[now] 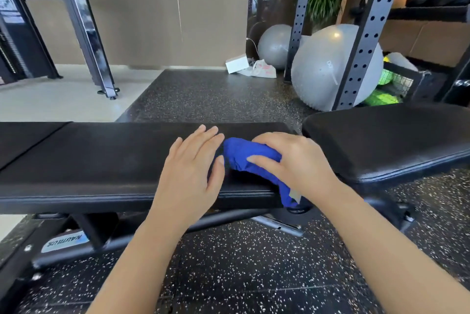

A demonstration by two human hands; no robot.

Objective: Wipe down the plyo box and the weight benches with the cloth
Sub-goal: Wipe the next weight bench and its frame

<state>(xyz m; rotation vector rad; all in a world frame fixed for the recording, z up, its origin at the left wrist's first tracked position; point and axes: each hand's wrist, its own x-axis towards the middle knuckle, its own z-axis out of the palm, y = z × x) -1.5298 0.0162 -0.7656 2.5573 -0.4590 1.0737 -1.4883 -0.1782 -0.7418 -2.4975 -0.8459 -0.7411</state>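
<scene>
A long black padded weight bench [101, 161] runs across the middle of the view. Its separate seat pad [386, 140] lies to the right, across a narrow gap. A bunched blue cloth [250, 154] rests on the right end of the long pad, and one end of it hangs over the front edge. My right hand [292, 158] presses down on the cloth and grips it. My left hand [193, 166] lies flat on the pad just left of the cloth, fingers spread, thumb close to the fabric. No plyo box is in view.
Two grey exercise balls [328, 67] sit behind the bench beside a perforated rack upright [366, 34]. A white box and a plastic bag [251, 65] lie on the speckled rubber floor. A metal machine leg [86, 29] stands at the back left. A mesh basket holds green items [389, 82].
</scene>
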